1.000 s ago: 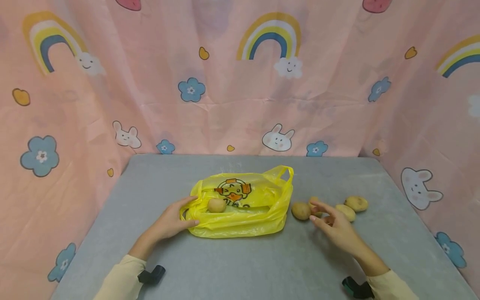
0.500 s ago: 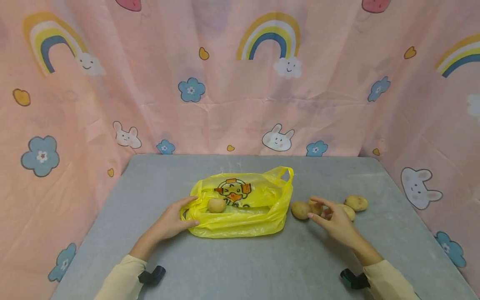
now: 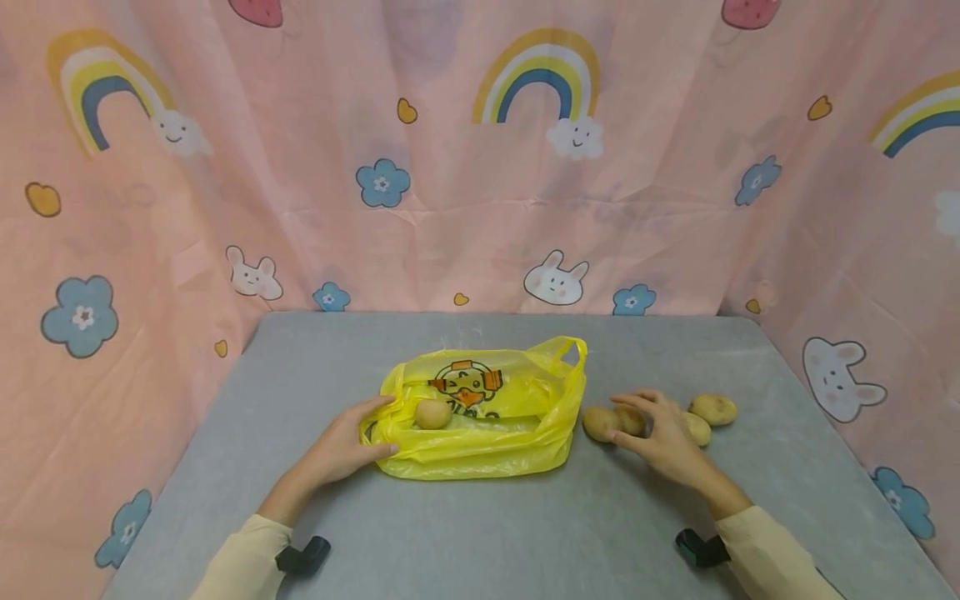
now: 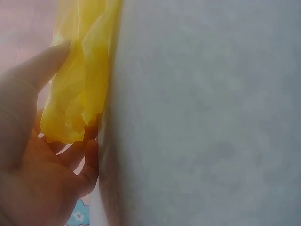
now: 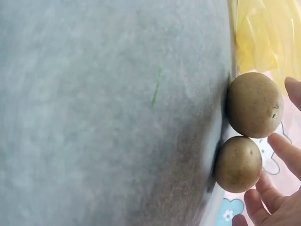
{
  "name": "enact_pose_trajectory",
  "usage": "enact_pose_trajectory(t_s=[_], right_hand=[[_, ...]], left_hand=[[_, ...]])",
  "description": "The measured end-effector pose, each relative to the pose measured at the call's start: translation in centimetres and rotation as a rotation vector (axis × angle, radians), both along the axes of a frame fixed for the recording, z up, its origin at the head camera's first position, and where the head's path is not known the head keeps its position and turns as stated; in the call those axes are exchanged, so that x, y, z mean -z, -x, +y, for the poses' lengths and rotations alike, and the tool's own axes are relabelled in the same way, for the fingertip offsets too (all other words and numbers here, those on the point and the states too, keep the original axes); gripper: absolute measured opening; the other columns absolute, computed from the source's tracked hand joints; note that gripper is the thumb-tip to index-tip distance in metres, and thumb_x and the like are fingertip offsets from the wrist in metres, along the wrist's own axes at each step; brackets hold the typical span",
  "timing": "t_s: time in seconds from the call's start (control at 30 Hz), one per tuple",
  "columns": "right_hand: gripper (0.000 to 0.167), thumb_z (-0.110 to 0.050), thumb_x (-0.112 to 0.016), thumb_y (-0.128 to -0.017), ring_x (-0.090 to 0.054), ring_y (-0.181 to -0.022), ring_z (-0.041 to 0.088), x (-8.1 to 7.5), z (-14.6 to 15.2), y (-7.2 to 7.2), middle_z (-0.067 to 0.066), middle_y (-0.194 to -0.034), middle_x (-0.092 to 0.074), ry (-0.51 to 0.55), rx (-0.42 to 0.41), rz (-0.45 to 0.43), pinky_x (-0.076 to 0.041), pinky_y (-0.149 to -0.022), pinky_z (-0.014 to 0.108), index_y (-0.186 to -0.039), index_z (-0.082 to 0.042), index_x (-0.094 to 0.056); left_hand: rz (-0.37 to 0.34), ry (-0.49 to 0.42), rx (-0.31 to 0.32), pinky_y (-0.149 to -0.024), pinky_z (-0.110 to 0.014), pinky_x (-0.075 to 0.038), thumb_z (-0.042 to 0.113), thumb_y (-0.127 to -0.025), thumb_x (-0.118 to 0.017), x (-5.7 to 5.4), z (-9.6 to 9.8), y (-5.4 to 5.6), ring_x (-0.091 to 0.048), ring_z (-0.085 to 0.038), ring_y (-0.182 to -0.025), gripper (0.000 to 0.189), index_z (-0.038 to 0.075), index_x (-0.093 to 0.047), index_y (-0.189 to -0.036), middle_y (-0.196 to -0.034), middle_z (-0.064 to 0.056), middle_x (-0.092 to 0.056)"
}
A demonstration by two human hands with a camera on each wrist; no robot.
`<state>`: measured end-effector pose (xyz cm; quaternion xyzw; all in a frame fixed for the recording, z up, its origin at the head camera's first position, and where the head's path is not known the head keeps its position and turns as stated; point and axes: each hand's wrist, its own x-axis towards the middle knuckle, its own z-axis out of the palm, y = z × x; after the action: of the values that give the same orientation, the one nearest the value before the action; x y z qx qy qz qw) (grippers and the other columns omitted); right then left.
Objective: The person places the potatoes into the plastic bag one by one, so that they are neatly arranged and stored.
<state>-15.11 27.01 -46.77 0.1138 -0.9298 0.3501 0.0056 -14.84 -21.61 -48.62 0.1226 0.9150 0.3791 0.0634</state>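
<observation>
A yellow plastic bag (image 3: 480,462) with a duck print lies mid-table, and a potato (image 3: 432,413) sits at its opening. My left hand (image 3: 341,442) holds the bag's left end, thumb on the near side and fingers on the far side. In the left wrist view, the fingers curl beneath the bag's edge. My right hand (image 3: 663,437) reaches over two potatoes that sit side by side, the larger one (image 5: 256,104) nearer the bag and the smaller one (image 5: 238,165) beside it. Its thumb and fingers are spread around them, fingertips close to their skins.
Two more potatoes, a front one (image 3: 697,428) and a back one (image 3: 714,408), lie to the right behind the right hand. A grey table (image 3: 480,542) carries everything. A pink patterned cloth (image 3: 465,233) hangs along its back and sides.
My right hand has moved a little left and lower over the two potatoes near the bag. The left hand and the bag have stayed in place.
</observation>
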Motion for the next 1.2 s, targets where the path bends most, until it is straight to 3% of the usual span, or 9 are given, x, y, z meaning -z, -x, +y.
enact_pose_trajectory(t_s=[0.37,0.83,1.2], right_hand=[[0.057,-0.028,-0.084,-0.082,-0.038,-0.120,0.050,0.4,-0.3,0.5,0.033,-0.136,-0.046,-0.028,-0.053,0.029,-0.033,-0.092,0.064,-0.130,-0.002,-0.066],[0.062,-0.038,-0.086,-0.079,-0.040,-0.124,0.049,0.3,-1.2,0.4,0.029,-0.138,-0.049,-0.156,-0.018,0.017,-0.031,-0.096,0.065,-0.127,-0.002,-0.069],[0.058,-0.036,-0.086,-0.080,-0.037,-0.126,0.051,0.6,-1.0,0.8,0.029,-0.137,-0.050,-0.081,-0.014,0.008,-0.028,-0.100,0.066,-0.123,0.000,-0.069]], left_hand=[[-0.009,0.007,-0.003,-0.115,-0.066,-0.034,0.035,-0.084,-0.081,-0.1,0.0,0.1,-0.043,-0.045,-0.144,0.077,0.013,-0.048,-0.150,-0.155,-0.020,-0.048],[-0.021,-0.003,-0.004,-0.117,-0.064,-0.033,0.034,-0.085,-0.081,0.2,-0.1,0.0,-0.041,-0.044,-0.145,0.077,0.011,-0.048,-0.150,-0.155,-0.019,-0.048],[-0.011,0.006,0.005,-0.116,-0.064,-0.034,0.036,-0.085,-0.080,0.4,-0.2,0.1,-0.042,-0.044,-0.145,0.077,0.011,-0.048,-0.150,-0.155,-0.018,-0.048]])
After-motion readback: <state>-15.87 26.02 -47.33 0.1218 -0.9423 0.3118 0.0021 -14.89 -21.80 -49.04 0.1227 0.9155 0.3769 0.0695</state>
